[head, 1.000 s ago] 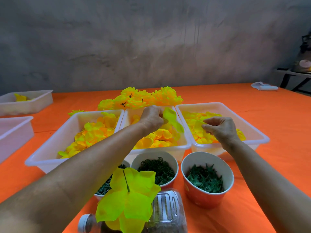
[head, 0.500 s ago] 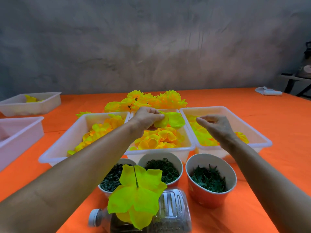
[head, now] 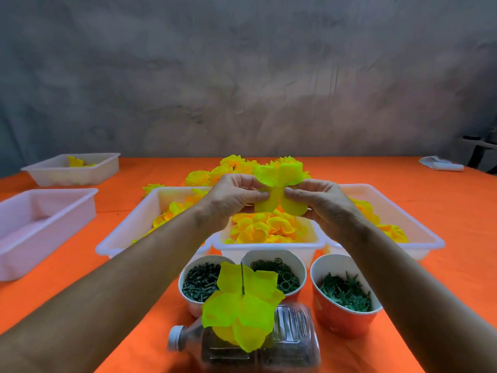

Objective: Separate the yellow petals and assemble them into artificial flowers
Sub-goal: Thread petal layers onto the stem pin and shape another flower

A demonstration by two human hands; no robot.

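— Where the two hands meet above the middle tray (head: 269, 244), what sits between them?
— A yellow petal piece (head: 279, 188), held up in the air over that tray's heap of orange-yellow petals (head: 265, 228). The left hand (head: 234, 196) pinches its left edge and the right hand (head: 318, 200) pinches its right edge, so the piece spans the gap between the fingertips (head: 263, 194).

— How do the fingers lie?
— Curled in on both hands, thumbs and forefingers pressed onto the petal piece near its middle. Its upper lobes rise above the fingers and its lower lobes hang below them.

— And around that tray?
— A left tray (head: 126, 232) and a right tray (head: 427, 238) flank it, touching or nearly so, each with yellow petals inside. Beyond them, farther off on the orange table (head: 457, 205), lies a pile of finished yellow flowers (head: 212, 175).

— Nearer the person?
— Three cups in a row just in front of the trays: the left cup (head: 200, 282) with dark pins, the middle cup (head: 282, 273) with dark green rings, the right cup (head: 345, 294) with spiky green pieces. Nearest of all, a clear bottle (head: 290, 337) lies on its side, and a large yellow-green flower (head: 242, 305) with a thin dark stem stands above it.

— Anything at the left?
— Two more white trays, a near one (head: 40, 227) and a far one (head: 72, 169) with a little yellow in it.
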